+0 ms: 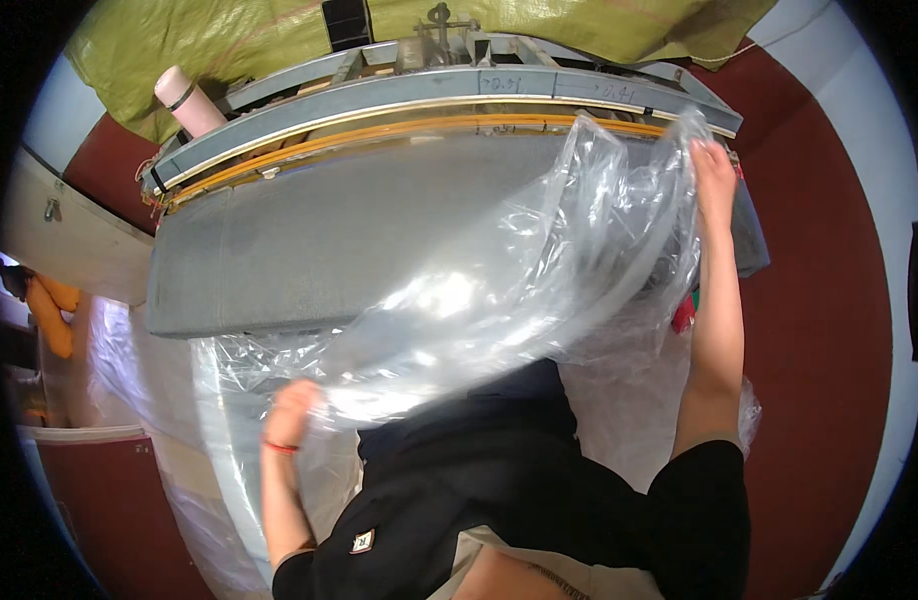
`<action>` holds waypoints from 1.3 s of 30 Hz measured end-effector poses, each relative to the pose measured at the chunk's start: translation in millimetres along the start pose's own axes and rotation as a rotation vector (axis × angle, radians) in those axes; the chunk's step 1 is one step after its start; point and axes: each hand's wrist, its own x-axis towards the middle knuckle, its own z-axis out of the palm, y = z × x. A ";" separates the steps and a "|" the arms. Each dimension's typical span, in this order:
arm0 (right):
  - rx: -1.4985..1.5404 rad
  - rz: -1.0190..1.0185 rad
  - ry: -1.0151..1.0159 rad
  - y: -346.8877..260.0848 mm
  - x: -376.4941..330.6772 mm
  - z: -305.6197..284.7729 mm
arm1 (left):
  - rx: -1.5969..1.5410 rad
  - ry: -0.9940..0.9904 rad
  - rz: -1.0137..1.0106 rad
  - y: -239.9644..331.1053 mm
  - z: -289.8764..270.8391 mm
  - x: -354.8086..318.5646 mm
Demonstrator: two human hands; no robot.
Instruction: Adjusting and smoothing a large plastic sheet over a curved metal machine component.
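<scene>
A wide sheet of clear plastic film (539, 250) stretches between my two hands, slanting from near left to far right and blurred by motion in places. My left hand (293, 408), with a red band at the wrist, is closed on its near edge in front of my body. My right hand (715, 175) grips the far right end, raised beside the machine. Beneath the film lies a long grey padded work surface (309, 230), partly covered by it on the right. More film hangs below the front edge of that surface.
Behind the grey surface runs a metal bar (379, 103) with an orange strip (379, 132) along it. A pink bottle (190, 102) stands at the far left, and a dark phone-like slab (347, 24) lies on yellow-green sheeting (239, 40). A pale cabinet (84, 225) is at left.
</scene>
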 end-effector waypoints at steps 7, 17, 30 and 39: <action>0.246 -0.207 -0.626 -130.7 -31.2 105.6 | 0.146 1.232 -0.349 -79.1 -225.5 12.2; -0.054 -0.418 -0.542 -205.3 -70.5 119.5 | 0.344 0.360 0.939 301.4 25.7 92.5; 0.433 -0.309 -0.898 -202.7 -82.7 164.6 | -0.172 0.388 0.772 298.2 35.4 97.8; 1.052 0.410 -0.804 -149.3 -108.7 195.0 | -0.298 -0.459 0.376 263.3 19.5 66.2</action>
